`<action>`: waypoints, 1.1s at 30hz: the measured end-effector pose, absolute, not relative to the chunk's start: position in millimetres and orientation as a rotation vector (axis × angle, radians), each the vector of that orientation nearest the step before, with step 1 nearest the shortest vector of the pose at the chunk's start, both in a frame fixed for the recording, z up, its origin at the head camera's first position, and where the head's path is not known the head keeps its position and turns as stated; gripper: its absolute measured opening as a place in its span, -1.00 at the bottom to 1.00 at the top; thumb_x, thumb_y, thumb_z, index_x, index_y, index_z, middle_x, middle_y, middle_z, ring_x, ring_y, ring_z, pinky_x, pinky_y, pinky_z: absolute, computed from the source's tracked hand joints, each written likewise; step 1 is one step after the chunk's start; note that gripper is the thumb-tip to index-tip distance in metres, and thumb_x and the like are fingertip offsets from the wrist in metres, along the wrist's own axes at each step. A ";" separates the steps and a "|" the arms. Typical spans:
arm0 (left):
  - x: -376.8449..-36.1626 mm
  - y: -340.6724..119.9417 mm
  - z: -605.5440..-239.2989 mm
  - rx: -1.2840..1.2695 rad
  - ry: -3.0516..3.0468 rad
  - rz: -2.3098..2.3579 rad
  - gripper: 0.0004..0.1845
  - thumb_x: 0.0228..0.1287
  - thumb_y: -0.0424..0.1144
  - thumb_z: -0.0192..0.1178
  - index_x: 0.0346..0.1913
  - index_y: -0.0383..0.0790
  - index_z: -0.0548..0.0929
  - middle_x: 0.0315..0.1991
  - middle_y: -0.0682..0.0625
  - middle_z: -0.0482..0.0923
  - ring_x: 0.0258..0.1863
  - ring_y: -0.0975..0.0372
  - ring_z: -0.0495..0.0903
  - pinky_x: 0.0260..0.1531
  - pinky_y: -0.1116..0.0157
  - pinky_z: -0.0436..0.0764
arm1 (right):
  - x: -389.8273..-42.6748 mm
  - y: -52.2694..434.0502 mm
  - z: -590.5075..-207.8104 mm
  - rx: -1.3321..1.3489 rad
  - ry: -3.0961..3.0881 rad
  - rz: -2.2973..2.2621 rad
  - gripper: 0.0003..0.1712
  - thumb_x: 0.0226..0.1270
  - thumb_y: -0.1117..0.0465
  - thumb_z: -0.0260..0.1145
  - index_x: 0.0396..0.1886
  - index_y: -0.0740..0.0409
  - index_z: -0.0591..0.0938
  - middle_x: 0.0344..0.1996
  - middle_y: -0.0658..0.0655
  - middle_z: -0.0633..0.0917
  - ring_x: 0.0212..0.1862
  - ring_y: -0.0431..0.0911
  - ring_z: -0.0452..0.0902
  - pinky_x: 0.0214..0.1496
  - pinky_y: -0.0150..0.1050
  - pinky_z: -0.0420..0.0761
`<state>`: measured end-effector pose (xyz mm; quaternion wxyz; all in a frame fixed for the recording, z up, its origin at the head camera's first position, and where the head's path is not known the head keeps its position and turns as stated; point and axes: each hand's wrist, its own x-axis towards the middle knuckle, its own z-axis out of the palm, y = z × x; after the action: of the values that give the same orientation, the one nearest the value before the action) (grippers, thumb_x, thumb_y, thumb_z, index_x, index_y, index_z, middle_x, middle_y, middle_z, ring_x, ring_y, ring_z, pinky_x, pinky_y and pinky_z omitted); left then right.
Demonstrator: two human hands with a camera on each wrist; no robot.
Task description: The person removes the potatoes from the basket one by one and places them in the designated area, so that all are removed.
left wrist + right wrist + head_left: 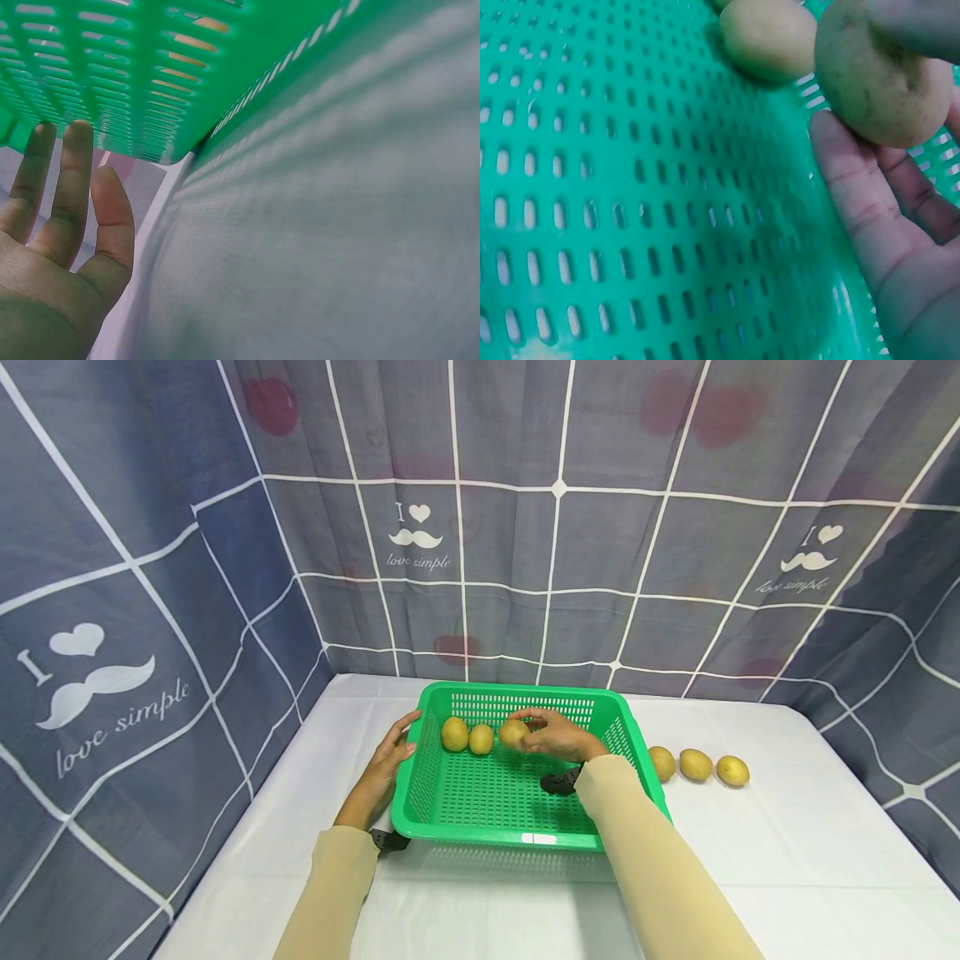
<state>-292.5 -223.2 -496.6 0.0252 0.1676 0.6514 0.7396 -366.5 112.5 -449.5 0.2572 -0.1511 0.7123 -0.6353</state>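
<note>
A green plastic basket (495, 837) with slotted walls stands on the white table. My right hand (558, 735) is inside it, fingers and thumb around a potato (512, 732). The right wrist view shows this held potato (877, 82) between the thumb above and the fingers below, close to the basket wall. Two more potatoes lie in the basket to its left, one potato (454, 734) near the corner and another potato (482, 740) beside it. My left hand (386, 767) rests against the left rim. Its fingers (75, 165) extend up to the slotted side in the left wrist view.
To the right of the basket, three potatoes sit in a row on the table: a potato (662, 763) by the wall, a middle potato (696, 765) and an outer potato (732, 771). A grey checked curtain (510, 543) hangs behind the table and along both sides.
</note>
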 end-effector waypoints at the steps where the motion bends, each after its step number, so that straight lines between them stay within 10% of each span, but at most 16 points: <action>1: -292.4 -223.4 -496.7 0.525 2.013 2.288 -0.27 0.58 -0.28 -0.09 0.73 -0.31 0.05 0.55 -0.44 0.15 0.24 0.27 0.49 0.17 0.36 0.56 | -366.7 112.3 -449.1 -0.431 1.924 -1.734 -0.27 0.27 0.54 0.28 0.48 0.49 0.44 0.08 0.28 0.52 -0.04 -0.04 0.59 0.18 -0.11 0.68; 10: -291.5 -222.9 -495.8 0.504 2.054 2.254 -0.26 0.58 -0.26 -0.06 0.73 -0.26 0.06 0.59 -0.37 0.15 0.28 0.27 0.47 0.22 0.35 0.51 | -365.9 110.1 -438.9 -0.536 1.839 -1.838 -0.27 0.41 0.58 0.28 0.57 0.45 0.37 0.14 0.24 0.62 0.09 -0.04 0.63 0.51 0.31 0.36; 21: -291.6 -223.3 -496.2 0.511 2.083 2.244 -0.29 0.59 -0.26 -0.06 0.73 -0.22 0.10 0.62 -0.30 0.14 0.41 0.23 0.38 0.36 0.26 0.36 | -362.8 106.8 -426.0 -0.574 1.845 -1.948 -0.21 0.42 0.56 0.30 0.61 0.47 0.31 0.18 0.21 0.62 0.15 -0.04 0.62 0.29 -0.15 0.62; 28: -292.8 -221.5 -496.8 0.506 2.084 2.249 -0.26 0.56 -0.26 -0.04 0.73 -0.25 0.08 0.71 -0.31 -0.06 0.69 -0.10 -0.09 0.57 -0.18 -0.07 | -357.6 104.1 -415.9 -0.611 1.823 -2.007 -0.23 0.43 0.58 0.26 0.60 0.49 0.28 0.15 0.19 0.63 0.14 -0.05 0.62 0.24 -0.23 0.64; 33: -291.5 -220.8 -496.1 0.483 2.080 2.252 -0.27 0.57 -0.26 -0.05 0.73 -0.24 0.08 0.66 -0.31 0.08 0.53 0.05 0.25 0.47 0.09 0.25 | -354.4 104.7 -410.1 -0.641 1.833 -2.019 -0.25 0.41 0.59 0.27 0.57 0.51 0.31 0.11 0.20 0.66 0.12 -0.06 0.63 0.22 -0.26 0.64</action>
<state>-291.5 -220.8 -496.1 0.0188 0.1556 0.6701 0.7255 -354.4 104.7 -410.1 0.1692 -0.2257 0.6449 -0.7103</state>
